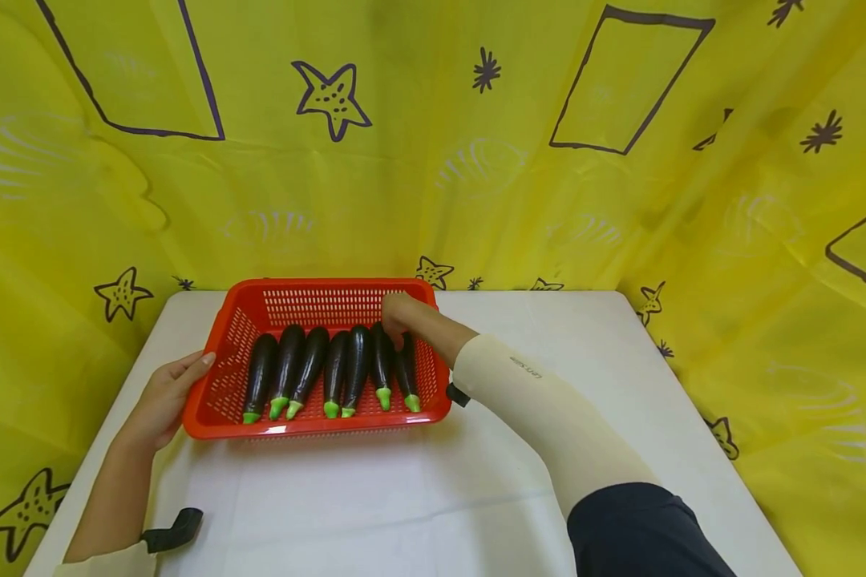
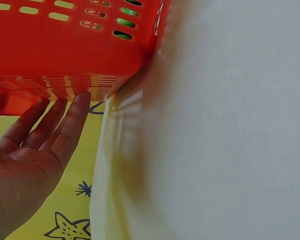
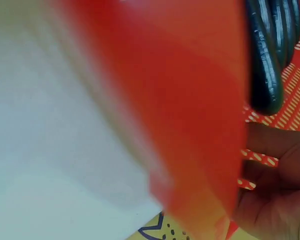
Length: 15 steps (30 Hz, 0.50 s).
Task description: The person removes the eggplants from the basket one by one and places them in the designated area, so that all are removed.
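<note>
A red plastic basket (image 1: 317, 430) with slotted walls holds a row of dark purple eggplants (image 1: 297, 373), their green stem ends toward me. My left hand (image 1: 169, 397) holds the basket's left rim, thumb on top. In the left wrist view, the fingers of that hand (image 2: 40, 145) reach under the basket's outer wall (image 2: 65, 50). My right hand (image 1: 398, 314) reaches down inside the far right corner, at the far end of the rightmost eggplant (image 1: 407, 377), with its fingers curled about it. In the right wrist view, the basket wall (image 3: 190, 100) hides those fingertips.
The basket is on a white-covered table (image 1: 332, 505), near its back edge. Yellow curtains (image 1: 404, 200) with drawn starfish and shells hang behind and at both sides. A black strap mount (image 1: 173, 530) sits on the left wrist.
</note>
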Each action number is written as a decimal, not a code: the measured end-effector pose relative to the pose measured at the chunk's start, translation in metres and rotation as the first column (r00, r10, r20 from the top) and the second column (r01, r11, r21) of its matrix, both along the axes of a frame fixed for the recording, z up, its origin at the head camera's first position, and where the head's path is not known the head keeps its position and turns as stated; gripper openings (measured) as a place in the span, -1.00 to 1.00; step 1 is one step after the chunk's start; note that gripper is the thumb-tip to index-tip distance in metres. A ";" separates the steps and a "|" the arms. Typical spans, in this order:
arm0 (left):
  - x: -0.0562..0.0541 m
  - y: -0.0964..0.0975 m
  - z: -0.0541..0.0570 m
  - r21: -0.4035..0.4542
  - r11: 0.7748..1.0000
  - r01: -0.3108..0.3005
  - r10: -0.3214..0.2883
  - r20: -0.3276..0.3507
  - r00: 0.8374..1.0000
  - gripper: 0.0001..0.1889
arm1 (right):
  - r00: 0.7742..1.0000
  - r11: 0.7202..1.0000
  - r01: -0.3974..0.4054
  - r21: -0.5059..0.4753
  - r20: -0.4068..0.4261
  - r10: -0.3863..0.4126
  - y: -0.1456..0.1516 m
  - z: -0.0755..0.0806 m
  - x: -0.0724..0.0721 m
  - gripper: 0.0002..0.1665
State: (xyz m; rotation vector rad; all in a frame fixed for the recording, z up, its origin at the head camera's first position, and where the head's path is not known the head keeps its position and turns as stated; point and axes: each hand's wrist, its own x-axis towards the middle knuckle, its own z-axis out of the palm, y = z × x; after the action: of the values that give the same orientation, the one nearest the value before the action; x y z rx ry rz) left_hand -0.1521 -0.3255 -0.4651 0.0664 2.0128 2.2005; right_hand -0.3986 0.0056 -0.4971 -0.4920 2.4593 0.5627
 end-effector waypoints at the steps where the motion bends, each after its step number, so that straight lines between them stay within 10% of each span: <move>1: 0.000 0.000 0.000 -0.004 1.000 -0.003 0.003 0.006 1.000 -0.59 | 1.000 1.000 -0.013 0.004 -0.003 0.013 0.000 -0.003 0.000 0.02; 7: 0.001 0.000 0.001 -0.026 1.000 -0.012 0.012 0.017 1.000 -0.38 | 0.997 0.997 -0.073 -0.025 -0.012 0.073 0.004 0.010 0.015 -0.13; 11: 0.003 -0.001 -0.001 -0.011 1.000 -0.010 0.010 0.013 1.000 -0.53 | 0.997 0.987 0.046 -0.152 0.070 -0.036 0.007 0.031 0.033 -0.38; 15: 0.002 -0.001 -0.001 -0.034 0.999 -0.009 0.010 0.027 1.000 -0.39 | 0.994 0.979 0.085 -0.185 0.088 -0.069 0.009 0.020 0.029 -0.46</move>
State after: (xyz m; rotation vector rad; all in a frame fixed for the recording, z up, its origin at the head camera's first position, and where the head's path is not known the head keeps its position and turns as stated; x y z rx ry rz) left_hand -0.1496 -0.3266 -0.4660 0.0236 2.0392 2.1604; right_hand -0.3692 0.0149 -0.4768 -0.4817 2.4530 0.2740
